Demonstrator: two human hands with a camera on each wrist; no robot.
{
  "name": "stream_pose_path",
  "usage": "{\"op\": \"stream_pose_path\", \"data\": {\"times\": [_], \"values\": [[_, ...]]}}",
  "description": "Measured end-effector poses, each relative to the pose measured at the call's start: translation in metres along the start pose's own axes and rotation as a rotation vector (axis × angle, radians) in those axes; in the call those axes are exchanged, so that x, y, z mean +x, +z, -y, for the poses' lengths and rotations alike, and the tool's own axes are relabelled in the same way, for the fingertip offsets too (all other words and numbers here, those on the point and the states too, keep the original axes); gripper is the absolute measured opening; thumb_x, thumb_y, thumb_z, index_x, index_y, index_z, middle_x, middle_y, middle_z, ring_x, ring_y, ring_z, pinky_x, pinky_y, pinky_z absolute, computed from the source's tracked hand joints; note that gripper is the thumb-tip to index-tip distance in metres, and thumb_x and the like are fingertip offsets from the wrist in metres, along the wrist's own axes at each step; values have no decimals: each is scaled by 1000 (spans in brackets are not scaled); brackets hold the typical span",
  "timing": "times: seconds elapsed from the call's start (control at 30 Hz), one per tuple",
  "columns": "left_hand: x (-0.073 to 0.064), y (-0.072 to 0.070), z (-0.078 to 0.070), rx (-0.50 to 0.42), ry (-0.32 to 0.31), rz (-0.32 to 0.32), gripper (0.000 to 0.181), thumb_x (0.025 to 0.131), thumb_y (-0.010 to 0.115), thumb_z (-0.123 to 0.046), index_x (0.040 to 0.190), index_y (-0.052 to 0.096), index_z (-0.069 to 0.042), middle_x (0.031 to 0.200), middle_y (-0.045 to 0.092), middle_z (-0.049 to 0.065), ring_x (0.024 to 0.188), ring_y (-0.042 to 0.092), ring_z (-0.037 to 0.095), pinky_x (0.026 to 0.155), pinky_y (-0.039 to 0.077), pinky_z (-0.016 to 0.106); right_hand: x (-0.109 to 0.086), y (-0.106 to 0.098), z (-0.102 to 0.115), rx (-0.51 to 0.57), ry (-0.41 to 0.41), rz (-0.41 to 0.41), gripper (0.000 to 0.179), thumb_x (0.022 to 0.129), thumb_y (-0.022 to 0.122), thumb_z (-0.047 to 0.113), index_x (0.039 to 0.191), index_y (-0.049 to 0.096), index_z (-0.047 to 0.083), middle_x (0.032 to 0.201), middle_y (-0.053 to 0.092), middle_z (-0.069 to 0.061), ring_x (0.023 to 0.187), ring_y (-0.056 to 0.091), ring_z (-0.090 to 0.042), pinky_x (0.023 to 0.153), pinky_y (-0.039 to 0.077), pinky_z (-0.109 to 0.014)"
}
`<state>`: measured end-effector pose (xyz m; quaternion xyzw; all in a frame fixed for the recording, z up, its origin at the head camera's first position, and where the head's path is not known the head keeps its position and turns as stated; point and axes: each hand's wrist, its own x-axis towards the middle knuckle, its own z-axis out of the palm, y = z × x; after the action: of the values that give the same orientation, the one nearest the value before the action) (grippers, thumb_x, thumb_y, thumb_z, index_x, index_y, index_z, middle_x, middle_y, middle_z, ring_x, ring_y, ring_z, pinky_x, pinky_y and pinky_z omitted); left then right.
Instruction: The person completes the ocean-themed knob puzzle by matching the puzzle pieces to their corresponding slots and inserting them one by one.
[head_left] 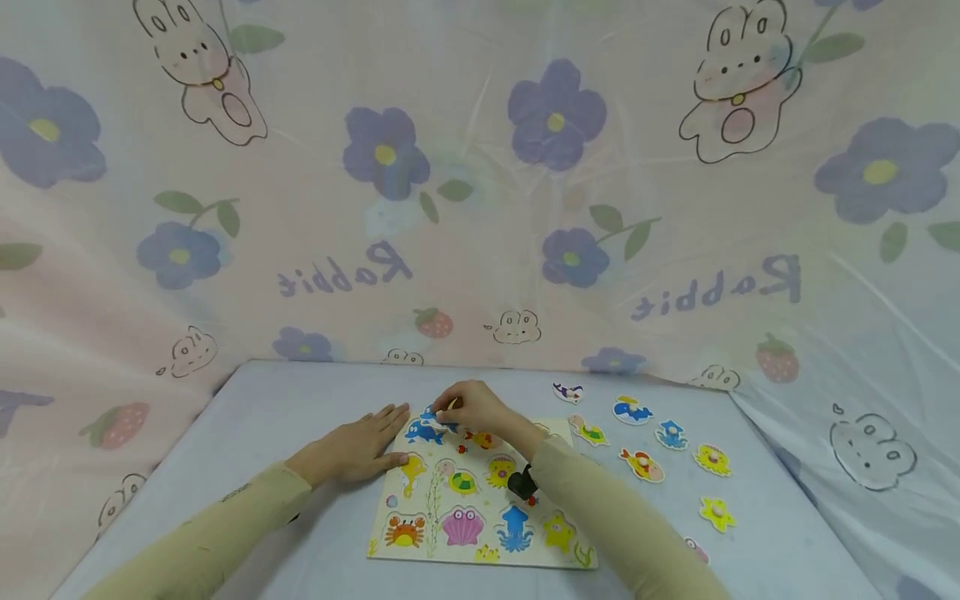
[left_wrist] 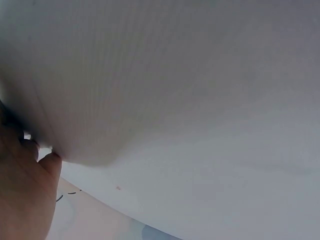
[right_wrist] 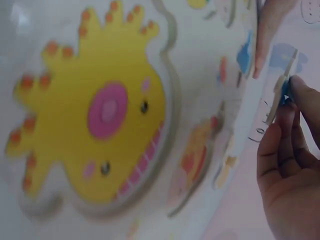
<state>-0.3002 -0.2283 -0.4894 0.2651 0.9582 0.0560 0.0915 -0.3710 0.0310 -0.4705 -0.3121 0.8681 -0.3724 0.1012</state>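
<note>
My right hand (head_left: 477,410) pinches a blue sea-animal puzzle piece (head_left: 429,415) between thumb and fingers. It holds the piece over the blue shark picture (head_left: 423,432) at the upper left of a wooden puzzle board (head_left: 450,556). In the right wrist view the piece (right_wrist: 276,102) shows nearly edge-on, tilted, its face hidden. Spread fingers of my left hand (head_left: 352,447) rest at the board's left edge, thumb reaching onto it near the yellow seahorse picture (head_left: 412,475). Only part of that hand (left_wrist: 27,190) appears in the left wrist view.
Several loose knobbed pieces lie right of the board, among them a turtle (head_left: 590,432), blue whale (head_left: 632,411), squid (head_left: 671,435), red fish (head_left: 642,466) and starfish (head_left: 717,514). A patterned curtain (head_left: 480,208) hangs behind the white table (head_left: 277,400).
</note>
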Motion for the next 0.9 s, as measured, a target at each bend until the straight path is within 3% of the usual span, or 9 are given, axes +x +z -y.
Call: {"op": "stream_pose_path", "data": {"times": [0.43,0.63,0.9], "values": [[-1,0,0,-6,7,-7,86,107,42,-61,164,23,0,172,18,14,158,19,37,125,26,56,11,25,5,-23,45,73,7,98,76,18,102,80,20,92,68,11,81,60,-9,72,53,-23],[0,1,0,-2,3,-6,87,106,42,-63,164,23,-1,172,19,14,158,20,36,125,26,56,15,29,6,-58,52,77,7,98,75,17,101,80,19,94,68,10,85,59,-8,78,52,-24],[0,2,1,10,8,-16,86,106,42,-62,164,23,-1,172,19,13,158,21,36,125,26,55,17,30,10,-66,41,76,6,97,76,18,101,81,19,92,66,10,83,59,-8,76,52,-23]]}}
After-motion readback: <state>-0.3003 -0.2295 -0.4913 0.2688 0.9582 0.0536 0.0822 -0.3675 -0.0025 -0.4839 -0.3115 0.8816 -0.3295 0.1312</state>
